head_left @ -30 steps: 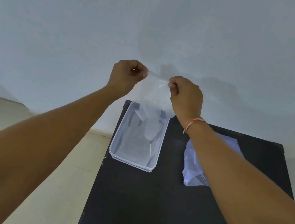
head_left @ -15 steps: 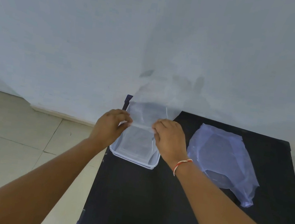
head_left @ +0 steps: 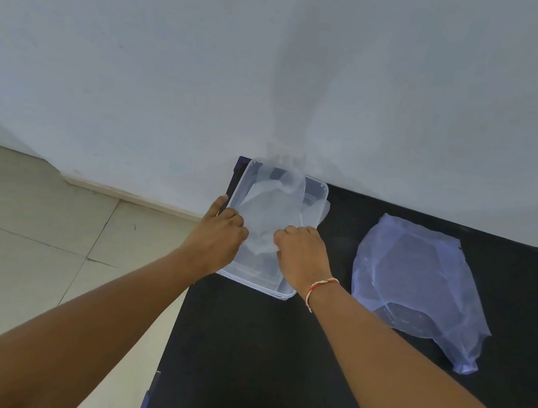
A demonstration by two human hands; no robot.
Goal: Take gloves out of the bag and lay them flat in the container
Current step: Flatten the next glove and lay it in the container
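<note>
While a pale grey wall [head_left: 178, 52] fills the whole upper half of the frame, a beige tiled floor [head_left: 14, 237] takes the lower left and a black table [head_left: 273, 360] spreads across the lower right, its far edge meeting the wall. Two bare forearms reach in from the bottom corners toward the centre of the frame. To the right of centre, a crumpled translucent plastic bag [head_left: 421, 287] with a bluish tint lies on the table, well apart from both hands. At the far left corner of the table, just above centre of the frame, sits a clear rectangular plastic container [head_left: 314, 189]. A thin transparent glove [head_left: 270, 211] lies inside it, spread along its length, with its far end rising against the far wall of the container and one edge draping over the right rim. The left hand [head_left: 221, 235] is at the container's left rim, fingers curled closed on the near left edge of the glove, thumb stretched along the rim. The right hand [head_left: 301, 257] is over the near right part of the container, fingers bent down and pinched on the glove's near right edge. A red and white thread bracelet [head_left: 319, 288] circles the right wrist.
</note>
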